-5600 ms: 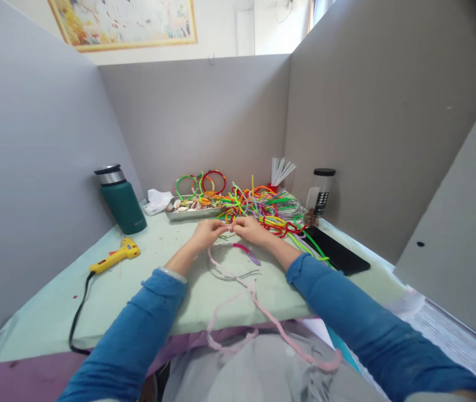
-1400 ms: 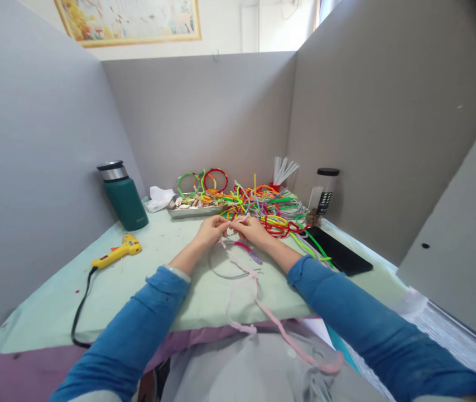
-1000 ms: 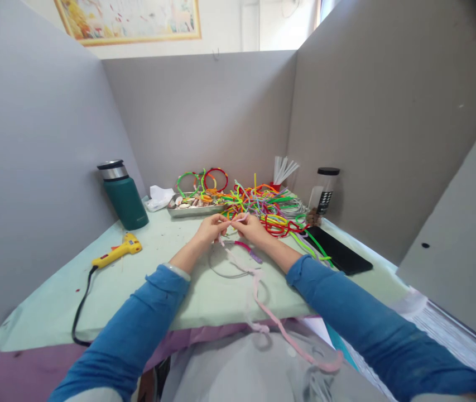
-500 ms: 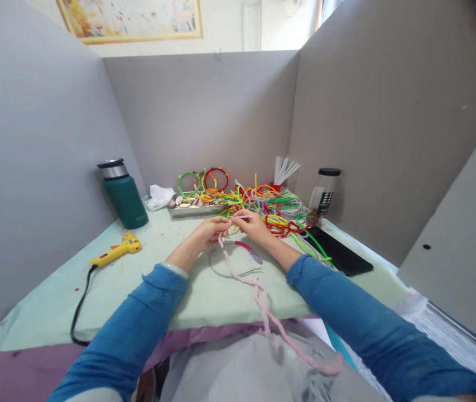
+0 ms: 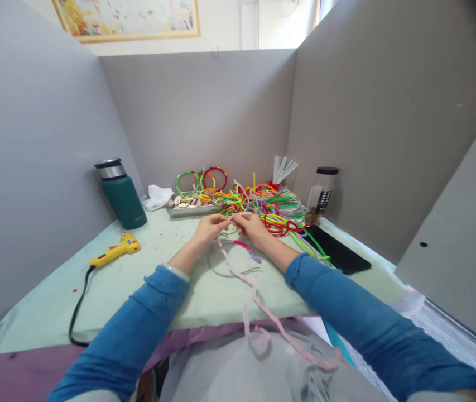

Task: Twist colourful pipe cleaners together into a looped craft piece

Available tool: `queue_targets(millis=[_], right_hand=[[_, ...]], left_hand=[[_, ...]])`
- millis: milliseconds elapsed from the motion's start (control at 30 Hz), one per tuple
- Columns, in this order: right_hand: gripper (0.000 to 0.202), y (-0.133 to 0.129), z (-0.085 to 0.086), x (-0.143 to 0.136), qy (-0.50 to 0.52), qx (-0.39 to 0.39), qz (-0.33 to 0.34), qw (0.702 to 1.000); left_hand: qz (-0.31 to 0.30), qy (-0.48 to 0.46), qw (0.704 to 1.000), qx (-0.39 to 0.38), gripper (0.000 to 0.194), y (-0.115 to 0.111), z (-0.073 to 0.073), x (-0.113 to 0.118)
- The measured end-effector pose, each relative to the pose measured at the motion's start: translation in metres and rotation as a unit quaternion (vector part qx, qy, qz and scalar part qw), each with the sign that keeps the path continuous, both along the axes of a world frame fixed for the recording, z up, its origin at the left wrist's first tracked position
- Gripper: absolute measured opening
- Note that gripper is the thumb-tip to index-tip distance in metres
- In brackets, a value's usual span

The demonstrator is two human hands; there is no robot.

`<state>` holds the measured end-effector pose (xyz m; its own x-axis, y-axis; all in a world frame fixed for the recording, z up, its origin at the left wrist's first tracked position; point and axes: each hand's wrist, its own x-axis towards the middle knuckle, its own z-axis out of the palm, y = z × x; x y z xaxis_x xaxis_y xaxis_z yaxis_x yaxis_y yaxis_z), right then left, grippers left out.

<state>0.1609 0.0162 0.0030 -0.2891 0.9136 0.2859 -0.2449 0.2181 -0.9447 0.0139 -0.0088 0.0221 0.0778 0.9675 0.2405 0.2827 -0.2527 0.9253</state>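
Both my hands pinch a pale pink pipe cleaner point(image 5: 226, 257) near the middle of the table. My left hand point(image 5: 210, 228) is closed on it from the left, and my right hand point(image 5: 251, 226) grips it close by, fingertips almost touching. From my fingers the pink strand hangs down, over the table's front edge and onto my lap, with a twisted side branch. Just below my hands lies a thin grey wire ring point(image 5: 216, 272) partly wrapped by a magenta and purple section point(image 5: 248, 249). My fingers hide the exact spot being held.
A metal tray of shells point(image 5: 193, 211) and a pile of coloured pipe cleaners point(image 5: 258, 201) lie behind my hands. A yellow glue gun point(image 5: 114, 251) and green bottle point(image 5: 124, 201) stand left. Right are a black phone point(image 5: 340, 251) and a clear jar point(image 5: 322, 195). Grey panels surround the table.
The hanging pink strands have swung, and the side branch now dangles further left over the table edge. My hands stay close together on the pipe cleaner, fingers slightly shifted.
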Motion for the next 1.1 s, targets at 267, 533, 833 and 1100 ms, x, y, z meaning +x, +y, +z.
queue_targets(millis=[267,533,833,1100], right_hand=[[0.033,0.004,-0.003,0.002,0.064,-0.038,0.056,0.996],[0.031,-0.004,0.001,0.002,0.040,-0.011,0.122,0.992],[0.021,-0.006,0.012,0.014,0.067,-0.023,0.205,0.976],[0.024,0.007,0.011,0.022,0.127,-0.037,0.105,0.986]], left_hand=[[-0.051,-0.031,0.998,-0.035,0.028,-0.002,0.001,0.001],[-0.131,-0.049,0.981,-0.137,0.022,-0.001,0.001,-0.003],[-0.261,-0.134,0.940,-0.171,0.021,-0.006,0.007,-0.007],[-0.189,-0.149,0.956,-0.166,0.031,-0.003,0.003,-0.008]])
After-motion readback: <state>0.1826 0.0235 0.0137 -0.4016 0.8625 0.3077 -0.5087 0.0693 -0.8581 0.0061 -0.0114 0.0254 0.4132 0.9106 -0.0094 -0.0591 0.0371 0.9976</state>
